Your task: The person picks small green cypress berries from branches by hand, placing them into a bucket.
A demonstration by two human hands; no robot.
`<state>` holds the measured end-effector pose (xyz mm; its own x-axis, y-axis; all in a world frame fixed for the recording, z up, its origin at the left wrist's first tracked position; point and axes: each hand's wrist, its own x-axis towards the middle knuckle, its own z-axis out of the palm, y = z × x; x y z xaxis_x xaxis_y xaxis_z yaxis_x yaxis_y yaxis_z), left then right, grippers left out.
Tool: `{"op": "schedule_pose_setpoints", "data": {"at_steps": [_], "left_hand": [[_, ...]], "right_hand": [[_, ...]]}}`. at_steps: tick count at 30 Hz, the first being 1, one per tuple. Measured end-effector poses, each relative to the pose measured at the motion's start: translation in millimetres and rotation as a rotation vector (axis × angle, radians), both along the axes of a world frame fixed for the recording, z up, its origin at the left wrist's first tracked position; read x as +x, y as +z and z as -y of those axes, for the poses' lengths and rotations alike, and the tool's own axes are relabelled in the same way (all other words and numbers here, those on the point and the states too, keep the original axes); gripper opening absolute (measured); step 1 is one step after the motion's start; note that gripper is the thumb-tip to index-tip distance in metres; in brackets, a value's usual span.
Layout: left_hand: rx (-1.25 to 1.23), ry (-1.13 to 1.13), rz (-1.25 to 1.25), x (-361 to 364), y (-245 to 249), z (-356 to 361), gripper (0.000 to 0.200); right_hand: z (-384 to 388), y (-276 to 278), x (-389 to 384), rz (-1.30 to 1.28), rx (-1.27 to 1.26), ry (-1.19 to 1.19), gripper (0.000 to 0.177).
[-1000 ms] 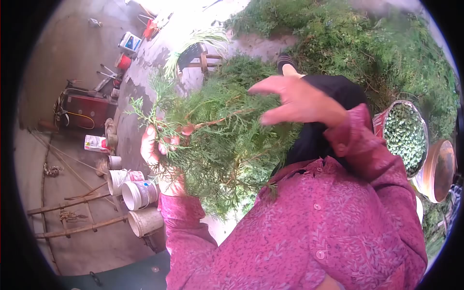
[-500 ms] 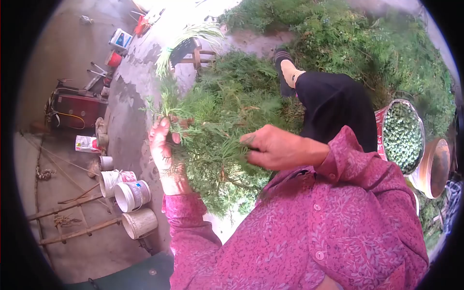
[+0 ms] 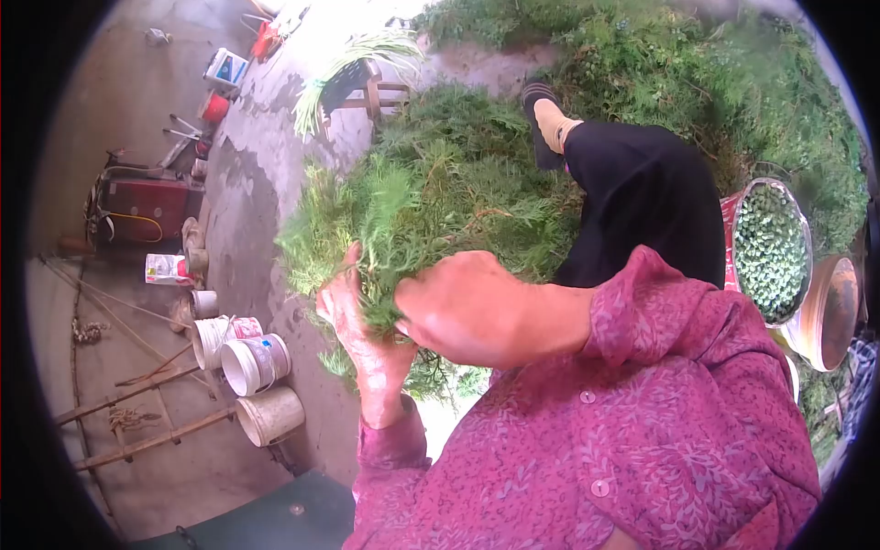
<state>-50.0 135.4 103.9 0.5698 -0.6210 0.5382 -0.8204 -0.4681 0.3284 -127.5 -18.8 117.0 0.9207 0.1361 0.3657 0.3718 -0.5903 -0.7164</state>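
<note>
My left hand [image 3: 360,335] is closed around the lower end of a feathery evergreen branch [image 3: 385,215], its thumb pointing up along the foliage. Right beside it, my right hand [image 3: 481,312] is curled shut at the base of the same branch, with green sprigs between the two hands. What its fingertips pinch is partly hidden behind the knuckles. Below and beyond both hands lies a heap of cut evergreen branches [image 3: 495,183]. To the right stands a red-sided container [image 3: 733,229] full of small green cones or berries [image 3: 770,252].
An orange-brown basin [image 3: 832,316] stands behind the container. More branches [image 3: 678,82] cover the floor at upper right. A low stool [image 3: 371,96] carries long pale-green stems [image 3: 367,50]. Several white buckets [image 3: 259,365] and a wooden ladder-like frame [image 3: 156,440] are at left.
My hands have come together. The right moved left to meet the left, which shifted down and toward my body. The foliage in my grip now looks bushier and stands over my left hand.
</note>
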Motion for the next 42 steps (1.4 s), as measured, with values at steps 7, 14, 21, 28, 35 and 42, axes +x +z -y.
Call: {"op": "schedule_pose_setpoints", "data": {"at_steps": [7, 14, 21, 28, 35, 42], "left_hand": [[-0.323, -0.002, -0.369, 6, -34, 5, 0.034], [-0.668, 0.095, -0.838, 1, -26, -1, 0.035], [-0.888, 0.069, -1.088, 22, -46, 0, 0.03], [-0.763, 0.201, -0.822, 7, -26, 22, 0.022], [-0.765, 0.241, -0.927, 12, -20, 21, 0.03], [-0.6, 0.262, -0.824, 10, -13, 25, 0.023]], "right_hand": [[-9, 6, -4, 0.034, -0.205, 0.098, 0.018], [60, -16, 5, -0.082, 0.445, -0.136, 0.03], [41, -34, 12, 0.075, 0.187, -0.101, 0.025], [28, -34, 19, 0.016, -0.06, -0.183, 0.027], [41, -31, 18, -0.204, 0.499, 0.235, 0.022], [52, -48, 28, -0.357, 0.692, 0.046, 0.018]]}}
